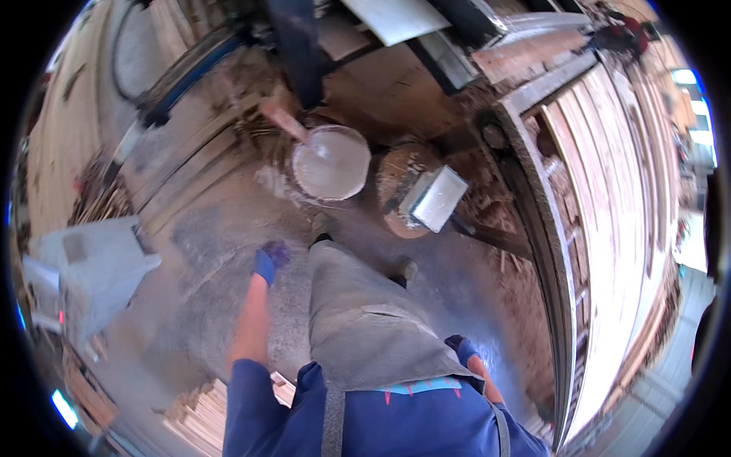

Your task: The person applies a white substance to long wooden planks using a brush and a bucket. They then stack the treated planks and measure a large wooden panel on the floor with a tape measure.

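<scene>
My left hand [272, 259], in a blue and purple glove, hangs out to the left of my grey apron [373, 312]. Motion smears its fingers, and nothing that it touches can be made out. Close to the apron's right edge is my right hand [460, 347], in a blue and dark glove, its fingers too unclear to read. Ahead of my feet stands a round bucket [297, 184] of whitish material, with a reddish wooden handle [282, 119] leaning at its far left rim. To its right, a rectangular whitish metal container [442, 199] rests tilted on a round, dusty block [388, 183].
A long metal-edged bench or rack [544, 251] carrying pale boards [609, 221] runs along my right. Stacked wood strips [202, 415] lie behind me at the lower left. A grey box-like object [95, 266] stands at the left. Machine frames [293, 49] rise at the back.
</scene>
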Motion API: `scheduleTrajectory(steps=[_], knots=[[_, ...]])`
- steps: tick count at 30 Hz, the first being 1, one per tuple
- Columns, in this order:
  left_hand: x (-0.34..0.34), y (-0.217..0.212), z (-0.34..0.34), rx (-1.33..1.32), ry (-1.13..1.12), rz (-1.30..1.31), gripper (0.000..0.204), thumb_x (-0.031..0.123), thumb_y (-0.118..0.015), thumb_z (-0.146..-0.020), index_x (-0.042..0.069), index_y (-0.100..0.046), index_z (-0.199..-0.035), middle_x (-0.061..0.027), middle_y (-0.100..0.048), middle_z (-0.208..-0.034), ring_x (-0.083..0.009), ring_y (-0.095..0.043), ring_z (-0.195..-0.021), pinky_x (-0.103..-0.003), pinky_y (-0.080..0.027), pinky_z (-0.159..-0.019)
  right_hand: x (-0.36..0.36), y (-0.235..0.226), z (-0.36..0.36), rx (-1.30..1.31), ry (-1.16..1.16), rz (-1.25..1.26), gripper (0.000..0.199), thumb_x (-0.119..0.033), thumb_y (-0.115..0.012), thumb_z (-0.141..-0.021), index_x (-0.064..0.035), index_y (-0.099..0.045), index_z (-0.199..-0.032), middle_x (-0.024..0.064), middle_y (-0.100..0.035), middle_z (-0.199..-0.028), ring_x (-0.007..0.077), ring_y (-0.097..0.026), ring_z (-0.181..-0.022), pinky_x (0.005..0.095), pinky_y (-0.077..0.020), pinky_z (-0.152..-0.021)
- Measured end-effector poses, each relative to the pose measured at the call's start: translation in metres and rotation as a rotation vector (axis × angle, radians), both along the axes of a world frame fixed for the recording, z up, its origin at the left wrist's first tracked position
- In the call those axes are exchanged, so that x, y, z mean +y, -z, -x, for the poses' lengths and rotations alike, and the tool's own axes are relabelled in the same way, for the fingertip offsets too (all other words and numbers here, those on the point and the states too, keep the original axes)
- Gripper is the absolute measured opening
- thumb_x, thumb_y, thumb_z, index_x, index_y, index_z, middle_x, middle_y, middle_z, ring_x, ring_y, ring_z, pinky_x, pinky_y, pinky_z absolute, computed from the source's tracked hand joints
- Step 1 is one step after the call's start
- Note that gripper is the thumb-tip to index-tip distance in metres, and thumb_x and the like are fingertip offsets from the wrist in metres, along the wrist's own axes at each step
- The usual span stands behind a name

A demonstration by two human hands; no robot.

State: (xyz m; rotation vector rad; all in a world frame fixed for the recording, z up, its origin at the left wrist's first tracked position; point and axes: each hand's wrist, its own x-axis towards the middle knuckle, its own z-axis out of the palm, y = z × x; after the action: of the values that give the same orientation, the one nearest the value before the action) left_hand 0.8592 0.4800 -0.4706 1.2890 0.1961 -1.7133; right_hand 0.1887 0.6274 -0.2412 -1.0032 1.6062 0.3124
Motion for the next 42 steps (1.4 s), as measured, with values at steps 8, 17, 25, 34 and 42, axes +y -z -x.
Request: scheduleTrajectory(steps=[8,17,25,34,42], knots=[[-0.317,-0.058,-0.067,-0.721,0.331,0.559,0.044,0.037,-0.072,-0.089,0.01,-0.063,-0.122,-0.0038,-0.067,-0.1,-0.0188,-0.061,-0.081,-0.037,-0.048,-0.07,-0.053,-0.089,-0.14,0.052,0.709,-0.046,0.033,-0.033,-0.057,-0.099,-0.0053,-0.061,-0.118,0.0077,-0.071,-0.095,0.0152,-0.068,-0.078,0.0306,-0.0536,-0.066],[-0.398,-0.059,-0.057,-0.828,0.533,0.451,0.044,0.046,-0.071,-0.089,0.011,-0.067,-0.116,-0.001,-0.068,-0.102,-0.0161,-0.061,-0.08,-0.032,-0.05,-0.071,-0.006,-0.085,-0.194,0.094,0.844,-0.09,0.03,-0.026,-0.062,-0.097,-0.0011,-0.064,-0.113,0.0102,-0.071,-0.09,0.0162,-0.068,-0.074,0.0289,-0.0532,-0.066],[-0.278,-0.251,0.065,-1.205,0.703,0.788,0.034,0.023,-0.069,-0.091,0.008,-0.065,-0.122,-0.0094,-0.072,-0.104,-0.0194,-0.069,-0.09,-0.032,-0.055,-0.079,-0.137,-0.029,-0.254,-0.164,0.702,0.279,0.039,-0.035,-0.054,-0.101,-0.0037,-0.059,-0.125,0.0128,-0.071,-0.096,0.0188,-0.068,-0.077,0.0311,-0.0559,-0.067],[-0.168,-0.299,0.123,-1.309,0.958,1.034,0.058,0.013,-0.076,-0.075,0.007,-0.059,-0.131,-0.0197,-0.065,-0.115,-0.0363,-0.067,-0.093,-0.044,-0.055,-0.079,-0.343,0.073,-0.415,-0.809,1.157,-0.123,0.04,-0.039,-0.058,-0.098,-0.0038,-0.058,-0.118,0.0118,-0.067,-0.09,0.0229,-0.064,-0.067,0.0369,-0.0543,-0.058],[-0.178,-0.223,0.055,-1.131,1.178,0.79,0.072,0.033,-0.072,-0.083,0.001,-0.045,-0.141,-0.0266,-0.053,-0.136,-0.0421,-0.057,-0.118,-0.046,-0.047,-0.099,-0.357,0.023,-0.369,-0.512,0.738,-0.337,0.037,-0.036,-0.06,-0.097,-0.0018,-0.06,-0.113,0.0079,-0.067,-0.084,0.0157,-0.06,-0.056,0.0312,-0.0503,-0.048]])
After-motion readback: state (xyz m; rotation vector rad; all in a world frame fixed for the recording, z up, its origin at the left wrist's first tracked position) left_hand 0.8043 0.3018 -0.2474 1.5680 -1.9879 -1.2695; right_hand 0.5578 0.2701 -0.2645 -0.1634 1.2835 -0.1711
